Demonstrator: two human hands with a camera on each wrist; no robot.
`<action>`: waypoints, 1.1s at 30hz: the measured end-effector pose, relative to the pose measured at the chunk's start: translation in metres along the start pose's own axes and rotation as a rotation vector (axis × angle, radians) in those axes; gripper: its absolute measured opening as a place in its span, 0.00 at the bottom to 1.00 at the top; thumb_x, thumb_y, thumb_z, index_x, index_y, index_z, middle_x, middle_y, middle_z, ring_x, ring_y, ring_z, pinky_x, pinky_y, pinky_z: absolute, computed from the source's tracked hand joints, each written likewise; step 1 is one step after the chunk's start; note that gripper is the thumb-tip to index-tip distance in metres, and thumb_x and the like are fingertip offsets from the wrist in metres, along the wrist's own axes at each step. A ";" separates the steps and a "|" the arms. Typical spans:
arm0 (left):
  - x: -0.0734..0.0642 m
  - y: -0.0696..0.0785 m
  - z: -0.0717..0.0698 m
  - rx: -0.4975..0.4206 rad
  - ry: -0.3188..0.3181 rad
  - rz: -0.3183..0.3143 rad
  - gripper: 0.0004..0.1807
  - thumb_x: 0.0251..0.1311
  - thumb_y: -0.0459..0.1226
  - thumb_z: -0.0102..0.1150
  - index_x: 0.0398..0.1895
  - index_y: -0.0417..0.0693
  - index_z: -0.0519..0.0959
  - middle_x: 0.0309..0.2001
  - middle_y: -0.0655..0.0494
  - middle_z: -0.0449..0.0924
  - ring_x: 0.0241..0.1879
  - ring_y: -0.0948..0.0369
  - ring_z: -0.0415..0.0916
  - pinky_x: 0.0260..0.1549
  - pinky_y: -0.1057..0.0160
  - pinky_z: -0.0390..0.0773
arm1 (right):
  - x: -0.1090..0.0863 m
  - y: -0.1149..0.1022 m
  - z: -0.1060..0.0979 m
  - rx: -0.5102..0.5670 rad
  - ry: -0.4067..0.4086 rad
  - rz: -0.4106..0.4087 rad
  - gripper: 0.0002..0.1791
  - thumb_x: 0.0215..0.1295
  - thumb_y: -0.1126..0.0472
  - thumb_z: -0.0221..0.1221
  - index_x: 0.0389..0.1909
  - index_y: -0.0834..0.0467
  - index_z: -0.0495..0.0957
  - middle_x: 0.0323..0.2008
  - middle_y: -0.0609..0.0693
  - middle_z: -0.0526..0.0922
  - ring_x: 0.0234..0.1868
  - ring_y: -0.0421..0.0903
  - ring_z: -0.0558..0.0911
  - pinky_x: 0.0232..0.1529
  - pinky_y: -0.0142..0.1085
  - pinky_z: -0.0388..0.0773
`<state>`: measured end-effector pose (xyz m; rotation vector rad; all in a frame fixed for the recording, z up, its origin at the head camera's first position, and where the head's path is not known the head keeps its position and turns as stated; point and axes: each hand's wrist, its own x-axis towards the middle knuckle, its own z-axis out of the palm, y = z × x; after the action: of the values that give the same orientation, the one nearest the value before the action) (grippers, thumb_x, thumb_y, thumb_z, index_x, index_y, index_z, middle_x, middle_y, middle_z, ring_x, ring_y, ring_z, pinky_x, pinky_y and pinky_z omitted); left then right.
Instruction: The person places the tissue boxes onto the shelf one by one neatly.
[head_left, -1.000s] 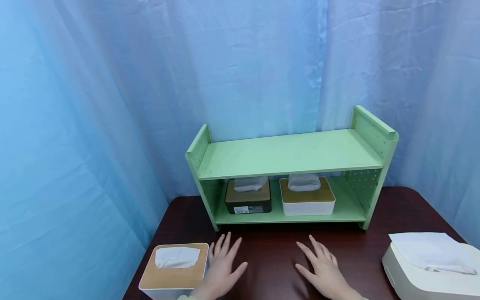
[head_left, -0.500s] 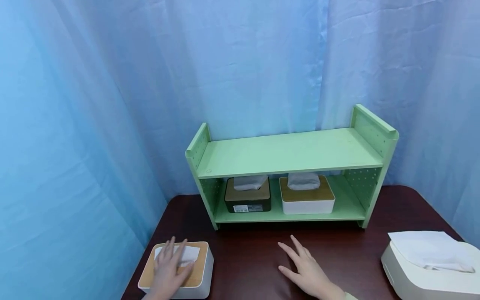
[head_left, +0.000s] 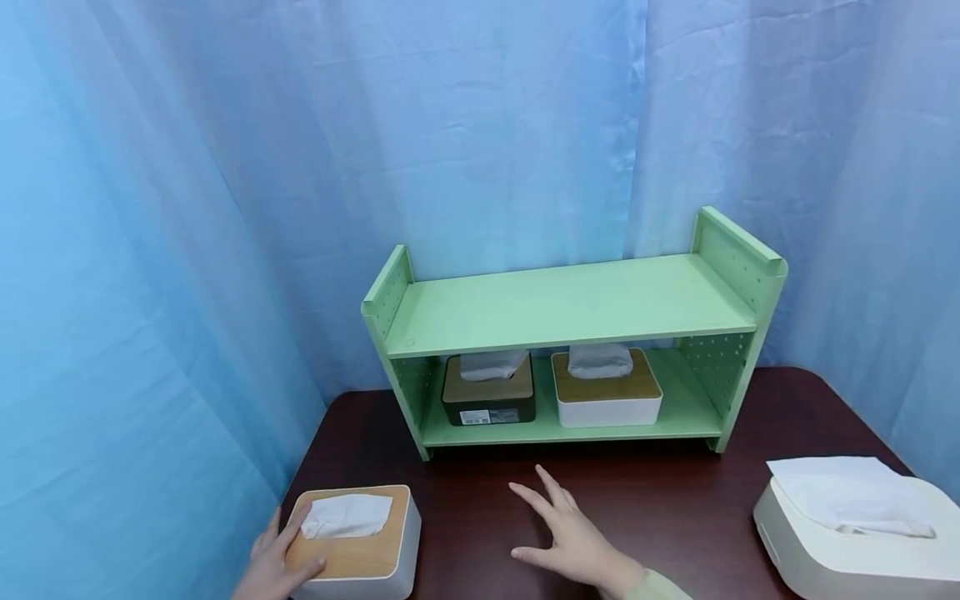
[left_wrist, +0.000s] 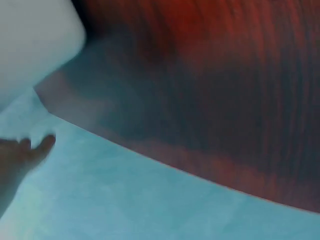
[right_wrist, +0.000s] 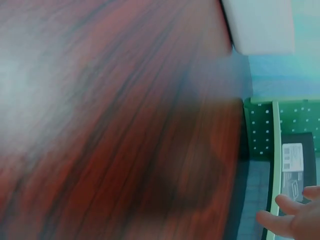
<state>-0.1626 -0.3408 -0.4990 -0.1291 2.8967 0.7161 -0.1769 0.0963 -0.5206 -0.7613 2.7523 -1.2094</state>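
Observation:
At the table's left edge, my left hand (head_left: 273, 562) is beside the left side of a white tissue box (head_left: 401, 550) with a wood-look lid and a tissue poking out. Its fingers are spread and overlap the lid's left edge; contact is unclear. In the left wrist view, the hand (left_wrist: 20, 160) appears apart from a white box corner (left_wrist: 40, 45). My right hand (head_left: 570, 537) hovers over the table to the right of that box, fingers extended and thumb apart, holding nothing. The right wrist view shows its fingertips (right_wrist: 287, 205) against the shelf in the background.
A green two-tier shelf (head_left: 570, 308) stands at the back. On its lower level sit a dark tissue box (head_left: 489, 412) and another white tissue box (head_left: 609, 412) with a wooden lid. A larger white tissue box (head_left: 795, 533) lies at the right table edge. Blue curtains (head_left: 480, 125) surround the table.
My left hand has moved left, from the tissue box's right side across its lid to its left side. My right hand has shifted left towards that box. The box looks unmoved.

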 end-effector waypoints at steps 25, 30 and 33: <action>-0.008 0.010 0.010 -0.258 -0.154 -0.027 0.63 0.43 0.53 0.72 0.75 0.45 0.42 0.67 0.28 0.50 0.57 0.43 0.62 0.53 0.41 0.66 | 0.019 -0.025 0.025 0.128 -0.150 -0.089 0.64 0.37 0.48 0.77 0.74 0.39 0.46 0.72 0.71 0.35 0.66 0.74 0.56 0.46 0.57 0.75; -0.009 0.018 0.018 -0.296 -0.127 -0.002 0.63 0.42 0.52 0.74 0.75 0.45 0.43 0.68 0.31 0.52 0.56 0.46 0.63 0.52 0.46 0.67 | 0.018 -0.025 0.026 0.140 -0.162 -0.086 0.64 0.38 0.48 0.77 0.74 0.39 0.46 0.72 0.69 0.34 0.67 0.74 0.55 0.45 0.56 0.76; -0.008 0.024 0.023 -0.307 -0.105 0.039 0.62 0.41 0.51 0.74 0.75 0.43 0.44 0.68 0.32 0.54 0.57 0.48 0.63 0.53 0.47 0.67 | 0.019 -0.025 0.027 0.137 -0.166 -0.089 0.63 0.39 0.48 0.76 0.74 0.38 0.46 0.72 0.69 0.34 0.66 0.75 0.55 0.45 0.54 0.76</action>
<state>-0.1547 -0.3087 -0.5067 -0.0669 2.6783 1.1352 -0.1768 0.0553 -0.5188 -0.9319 2.4992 -1.2717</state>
